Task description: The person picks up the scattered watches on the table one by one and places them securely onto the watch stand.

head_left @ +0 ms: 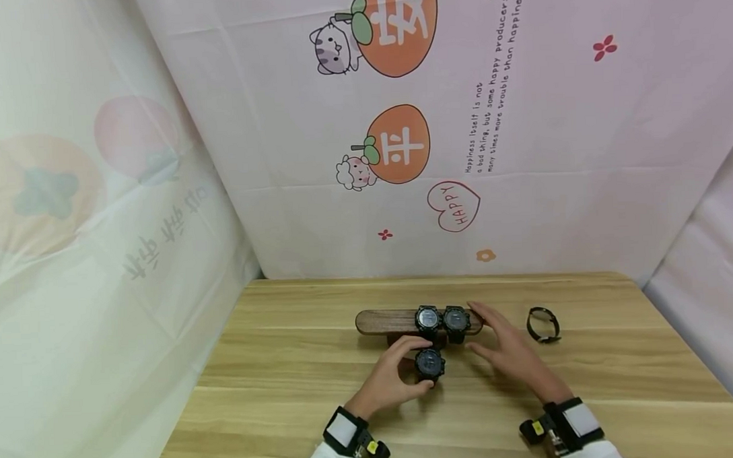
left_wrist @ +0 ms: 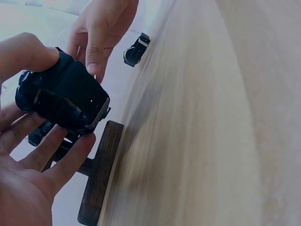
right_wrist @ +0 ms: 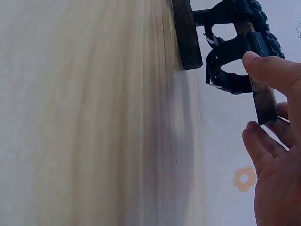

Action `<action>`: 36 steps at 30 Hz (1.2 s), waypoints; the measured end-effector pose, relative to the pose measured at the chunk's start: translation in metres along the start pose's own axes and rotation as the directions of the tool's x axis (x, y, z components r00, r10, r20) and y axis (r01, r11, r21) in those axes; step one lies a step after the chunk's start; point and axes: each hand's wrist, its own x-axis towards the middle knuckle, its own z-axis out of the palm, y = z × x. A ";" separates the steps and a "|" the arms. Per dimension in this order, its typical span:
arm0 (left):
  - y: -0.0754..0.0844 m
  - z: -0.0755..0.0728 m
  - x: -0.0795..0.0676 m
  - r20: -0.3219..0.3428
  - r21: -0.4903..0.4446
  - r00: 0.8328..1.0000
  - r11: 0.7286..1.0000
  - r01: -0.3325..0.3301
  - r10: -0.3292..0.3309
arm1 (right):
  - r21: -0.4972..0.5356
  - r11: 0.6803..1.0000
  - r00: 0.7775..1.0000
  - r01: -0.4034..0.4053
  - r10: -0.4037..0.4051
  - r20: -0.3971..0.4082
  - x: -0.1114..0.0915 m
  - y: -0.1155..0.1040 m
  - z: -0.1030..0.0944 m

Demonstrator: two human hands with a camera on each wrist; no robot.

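My left hand [head_left: 387, 383] pinches a black digital watch [head_left: 430, 364] between thumb and fingers, in front of a dark wooden T-shaped watch stand [head_left: 384, 321]. The left wrist view shows its strap [left_wrist: 77, 92] close up, hiding much of the stand. Two more black watches, a left one [head_left: 428, 318] and a right one [head_left: 456, 320], sit side by side around the stand's top bar. My right hand [head_left: 510, 348] is at the bar's right end; in the right wrist view its thumb [right_wrist: 268, 70] lies in front by the strap, other fingers behind the bar.
A thin dark watch or band [head_left: 543, 325] stands on its side on the wooden table [head_left: 275, 380], right of the stand. Behind the table hangs a printed white cloth [head_left: 553, 202], with more cloth at both sides.
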 end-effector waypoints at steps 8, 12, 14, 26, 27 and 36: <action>-0.001 -0.004 -0.001 -0.010 -0.011 1.000 1.000 -0.010 0.010 | 0.006 1.000 0.999 0.011 -0.011 -0.032 0.004 -0.002 0.005; -0.002 -0.005 -0.003 -0.007 -0.008 1.000 1.000 0.006 -0.006 | -0.009 1.000 0.998 0.025 -0.025 -0.055 0.004 -0.001 0.005; -0.003 -0.005 -0.003 -0.009 -0.006 1.000 1.000 0.012 -0.012 | -0.018 0.999 0.997 0.032 -0.033 -0.069 0.004 0.000 0.005; -0.006 -0.008 -0.007 -0.043 0.005 0.999 1.000 0.001 -0.001 | -0.024 0.999 0.993 0.043 -0.045 -0.106 0.005 0.001 0.006; -0.007 -0.008 -0.007 -0.047 0.008 0.999 1.000 0.000 0.001 | -0.022 0.999 0.993 0.041 -0.043 -0.107 0.005 0.001 0.006; -0.006 -0.012 -0.010 -0.067 -0.012 0.997 0.999 0.038 -0.039 | -0.015 1.000 0.994 0.012 -0.014 -0.105 0.006 0.001 0.006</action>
